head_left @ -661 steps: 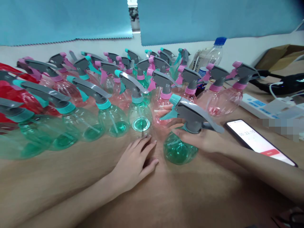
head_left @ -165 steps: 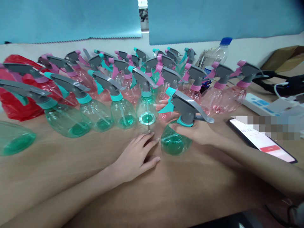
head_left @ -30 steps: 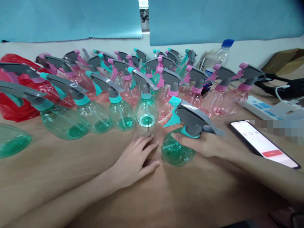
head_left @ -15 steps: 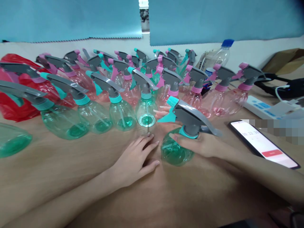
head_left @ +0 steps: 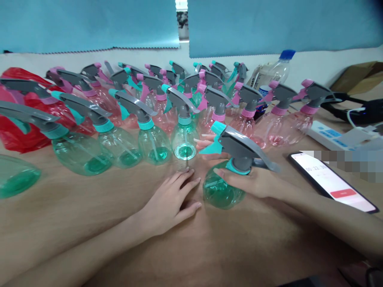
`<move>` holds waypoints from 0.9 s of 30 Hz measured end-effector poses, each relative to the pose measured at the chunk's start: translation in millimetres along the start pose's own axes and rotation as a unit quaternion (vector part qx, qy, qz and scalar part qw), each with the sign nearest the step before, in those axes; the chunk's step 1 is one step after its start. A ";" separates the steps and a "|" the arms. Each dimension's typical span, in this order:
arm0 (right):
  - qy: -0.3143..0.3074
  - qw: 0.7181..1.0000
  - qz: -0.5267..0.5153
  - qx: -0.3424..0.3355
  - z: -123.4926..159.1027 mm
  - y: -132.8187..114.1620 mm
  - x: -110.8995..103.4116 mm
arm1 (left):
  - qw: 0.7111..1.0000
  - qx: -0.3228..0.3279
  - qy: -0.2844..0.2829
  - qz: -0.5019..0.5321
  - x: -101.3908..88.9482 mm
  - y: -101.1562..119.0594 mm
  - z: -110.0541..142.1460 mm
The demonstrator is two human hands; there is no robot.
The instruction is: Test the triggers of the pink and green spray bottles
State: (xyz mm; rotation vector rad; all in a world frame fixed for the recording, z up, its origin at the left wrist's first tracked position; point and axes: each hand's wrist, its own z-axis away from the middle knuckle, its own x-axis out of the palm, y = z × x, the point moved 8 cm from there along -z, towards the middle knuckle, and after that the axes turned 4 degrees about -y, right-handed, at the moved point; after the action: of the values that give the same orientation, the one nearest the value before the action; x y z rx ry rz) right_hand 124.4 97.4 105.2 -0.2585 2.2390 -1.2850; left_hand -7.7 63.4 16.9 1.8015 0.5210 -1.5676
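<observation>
A green spray bottle (head_left: 224, 189) stands at the front of the group, with a grey head and a turquoise nozzle and trigger. My right hand (head_left: 251, 179) is round its neck, the thumb lying across the near side below the collar. The other fingers reach out past the trigger on the far side, partly hidden by the head. Palm down on the wooden table (head_left: 209, 255), my left hand (head_left: 170, 203) lies flat with its fingers apart, holding nothing. Just beyond its fingertips is another green spray bottle (head_left: 184, 137), upright.
Several more green bottles (head_left: 154, 145) and pink bottles (head_left: 277, 131) stand in rows behind. A red plastic bag (head_left: 18, 127) lies at left. At right are a lit phone (head_left: 329, 179), a power strip (head_left: 326, 133) and a clear blue-capped bottle (head_left: 279, 69).
Over the last second the fingers of my right hand have straightened out past the trigger, and the bottle's head has shifted slightly left. My left hand stays in place.
</observation>
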 end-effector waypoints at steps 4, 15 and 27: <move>-0.001 1.000 -0.003 0.001 -0.4 0.0 -0.1 | 1.000 -0.001 -0.002 0.001 -0.6 0.4 -0.3; 0.016 0.999 0.028 -0.005 0.5 0.1 -3.2 | 1.000 -0.003 -0.001 0.007 -1.1 0.5 -1.5; 0.009 0.999 0.044 0.001 0.5 -3.1 -2.1 | 1.000 -0.004 -0.002 0.010 -2.0 0.3 -1.2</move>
State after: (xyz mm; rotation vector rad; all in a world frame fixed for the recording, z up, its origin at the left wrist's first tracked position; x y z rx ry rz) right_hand 126.1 96.3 108.4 -0.1468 2.2386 -1.2470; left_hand -7.1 64.3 19.0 1.7918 0.5035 -1.5539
